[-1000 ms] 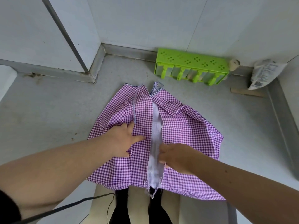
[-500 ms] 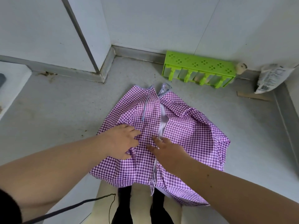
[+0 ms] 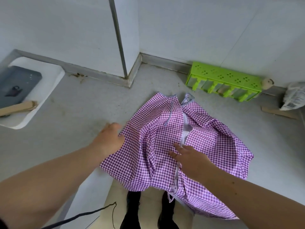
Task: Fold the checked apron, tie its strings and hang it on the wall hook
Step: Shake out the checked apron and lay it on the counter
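The purple-and-white checked apron [image 3: 165, 146] lies rumpled on the grey counter [image 3: 74, 126], both sides folded toward the middle so a strip of its white underside [image 3: 185, 129] shows along the centre. A thin string [image 3: 170, 114] trails over its upper part. My left hand [image 3: 110, 139] rests at the apron's left edge, fingers spread, partly blurred. My right hand [image 3: 189, 158] lies flat on the centre seam, fingers apart. No wall hook is in view.
A green perforated rack [image 3: 224, 80] stands against the back wall, with a small round object [image 3: 267, 83] and a plastic bag [image 3: 293, 96] to its right. At the left, a white tray [image 3: 47, 90] carries a dark slab and cardboard. My shoes [image 3: 133, 210] show below the counter edge.
My left hand has slid from the apron's middle out to its left edge. My right hand moved up onto the centre seam. The white strip has narrowed as the cloth closed over it.
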A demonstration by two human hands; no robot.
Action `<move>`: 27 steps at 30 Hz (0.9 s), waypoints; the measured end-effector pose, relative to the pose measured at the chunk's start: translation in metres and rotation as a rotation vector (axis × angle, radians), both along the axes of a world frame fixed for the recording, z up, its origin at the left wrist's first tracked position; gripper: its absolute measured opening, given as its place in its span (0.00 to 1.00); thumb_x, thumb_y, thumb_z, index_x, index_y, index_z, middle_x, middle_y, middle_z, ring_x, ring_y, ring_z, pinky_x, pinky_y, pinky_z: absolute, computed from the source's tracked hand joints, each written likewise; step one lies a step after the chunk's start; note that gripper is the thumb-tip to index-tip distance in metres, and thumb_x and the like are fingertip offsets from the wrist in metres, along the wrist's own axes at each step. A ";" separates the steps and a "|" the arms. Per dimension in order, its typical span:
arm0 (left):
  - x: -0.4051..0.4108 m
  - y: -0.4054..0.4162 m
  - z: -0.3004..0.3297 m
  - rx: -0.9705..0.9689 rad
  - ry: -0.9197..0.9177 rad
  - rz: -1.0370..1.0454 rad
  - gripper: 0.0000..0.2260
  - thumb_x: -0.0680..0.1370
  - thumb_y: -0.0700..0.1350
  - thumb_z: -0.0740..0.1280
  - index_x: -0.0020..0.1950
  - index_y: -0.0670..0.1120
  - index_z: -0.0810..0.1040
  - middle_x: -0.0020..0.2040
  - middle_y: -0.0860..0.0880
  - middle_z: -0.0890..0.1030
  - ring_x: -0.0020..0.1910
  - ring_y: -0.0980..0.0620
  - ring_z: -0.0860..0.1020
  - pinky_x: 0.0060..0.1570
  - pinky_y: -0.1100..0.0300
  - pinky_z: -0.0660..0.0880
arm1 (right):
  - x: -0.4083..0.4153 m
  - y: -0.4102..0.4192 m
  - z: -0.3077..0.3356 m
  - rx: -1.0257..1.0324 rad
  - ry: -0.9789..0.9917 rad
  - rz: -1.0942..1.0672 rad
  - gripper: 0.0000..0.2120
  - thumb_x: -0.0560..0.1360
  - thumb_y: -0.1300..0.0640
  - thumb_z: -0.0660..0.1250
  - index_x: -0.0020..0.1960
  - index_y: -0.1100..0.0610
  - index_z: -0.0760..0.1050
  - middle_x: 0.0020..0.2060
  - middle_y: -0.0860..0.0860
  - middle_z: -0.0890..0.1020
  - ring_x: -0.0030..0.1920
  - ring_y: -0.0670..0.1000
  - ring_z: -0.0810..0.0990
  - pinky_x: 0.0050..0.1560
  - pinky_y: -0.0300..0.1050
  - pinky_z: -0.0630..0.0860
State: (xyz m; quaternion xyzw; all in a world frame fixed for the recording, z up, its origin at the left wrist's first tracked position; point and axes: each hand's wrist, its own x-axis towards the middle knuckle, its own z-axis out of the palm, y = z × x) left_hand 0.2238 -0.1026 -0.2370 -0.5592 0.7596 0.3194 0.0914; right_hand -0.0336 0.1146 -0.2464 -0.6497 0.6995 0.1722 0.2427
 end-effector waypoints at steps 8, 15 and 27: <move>0.013 0.000 -0.022 0.102 -0.345 -0.317 0.19 0.77 0.64 0.67 0.54 0.49 0.80 0.57 0.45 0.80 0.51 0.49 0.80 0.49 0.54 0.76 | 0.001 -0.005 -0.001 0.038 0.007 -0.046 0.31 0.84 0.48 0.61 0.82 0.37 0.51 0.84 0.44 0.48 0.82 0.56 0.55 0.75 0.60 0.69; 0.007 -0.014 0.007 0.315 -0.017 -0.262 0.15 0.88 0.50 0.54 0.61 0.43 0.75 0.59 0.47 0.81 0.56 0.46 0.79 0.57 0.54 0.73 | 0.002 -0.005 -0.006 0.049 0.011 -0.073 0.32 0.83 0.45 0.62 0.82 0.35 0.50 0.83 0.42 0.48 0.82 0.54 0.54 0.77 0.57 0.67; 0.021 -0.103 0.065 -0.627 -0.130 -0.633 0.10 0.80 0.58 0.66 0.52 0.52 0.78 0.49 0.50 0.78 0.48 0.48 0.77 0.49 0.52 0.75 | 0.002 -0.008 -0.005 0.105 0.002 -0.094 0.33 0.83 0.43 0.61 0.82 0.35 0.47 0.83 0.40 0.46 0.83 0.52 0.50 0.79 0.58 0.63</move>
